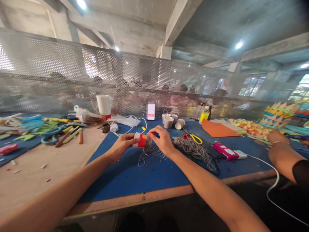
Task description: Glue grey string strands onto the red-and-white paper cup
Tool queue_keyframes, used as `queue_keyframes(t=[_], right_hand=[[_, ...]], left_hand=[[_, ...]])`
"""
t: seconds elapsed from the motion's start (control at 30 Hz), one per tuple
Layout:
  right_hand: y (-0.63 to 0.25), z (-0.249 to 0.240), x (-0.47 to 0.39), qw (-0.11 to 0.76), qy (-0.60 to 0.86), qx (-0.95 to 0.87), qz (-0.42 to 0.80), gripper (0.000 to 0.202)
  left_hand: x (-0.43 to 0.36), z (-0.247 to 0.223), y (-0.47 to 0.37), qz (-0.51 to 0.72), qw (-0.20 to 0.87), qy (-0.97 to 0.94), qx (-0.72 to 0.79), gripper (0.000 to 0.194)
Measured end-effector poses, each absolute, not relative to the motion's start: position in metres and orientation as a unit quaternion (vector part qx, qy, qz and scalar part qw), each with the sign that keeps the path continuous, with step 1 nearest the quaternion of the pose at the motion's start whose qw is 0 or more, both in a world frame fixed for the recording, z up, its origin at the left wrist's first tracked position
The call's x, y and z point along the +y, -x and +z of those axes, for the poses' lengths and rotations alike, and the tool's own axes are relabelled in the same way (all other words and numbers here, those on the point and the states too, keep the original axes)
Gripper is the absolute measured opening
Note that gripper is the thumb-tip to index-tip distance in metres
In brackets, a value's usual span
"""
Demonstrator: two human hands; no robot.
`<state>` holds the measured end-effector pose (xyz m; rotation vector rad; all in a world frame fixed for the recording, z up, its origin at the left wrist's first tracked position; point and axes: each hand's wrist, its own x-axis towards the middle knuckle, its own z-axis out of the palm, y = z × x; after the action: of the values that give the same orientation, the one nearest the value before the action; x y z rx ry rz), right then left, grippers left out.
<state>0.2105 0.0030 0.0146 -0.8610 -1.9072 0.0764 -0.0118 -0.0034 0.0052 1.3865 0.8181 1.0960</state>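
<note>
A red-and-white paper cup (pixel 142 140) lies on its side above the blue mat, and my left hand (pixel 124 144) is closed around its white end. Grey cord is wound about the cup's other end. My right hand (pixel 163 138) is at that end with fingers pinched together; what they hold is too small to make out. Below the cup, a loop of grey cord (pixel 142 160) and thin clear strands lie on the mat. A heap of grey cord (pixel 194 148) rests right of my right hand, beside yellow-and-red handled scissors (pixel 196 139).
Small cord-wrapped cups (pixel 168 121), an upright phone (pixel 151 111) and stacked white cups (pixel 103 104) stand at the back. Tools (pixel 70 135) lie left. A magenta device (pixel 225 151), orange paper (pixel 218 129) and another person's arm (pixel 281 148) are right. Perforated metal screens the far side.
</note>
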Motion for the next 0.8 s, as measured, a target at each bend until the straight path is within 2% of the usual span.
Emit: queue_keyframes(t=[0.8], right_hand=[[-0.2109,0.0101,0.0095,0.502,0.361,-0.786,-0.002,0.009]], left_hand=[[-0.0047,0.0065,0.0117,0.453,0.568,-0.6,0.334,0.028]])
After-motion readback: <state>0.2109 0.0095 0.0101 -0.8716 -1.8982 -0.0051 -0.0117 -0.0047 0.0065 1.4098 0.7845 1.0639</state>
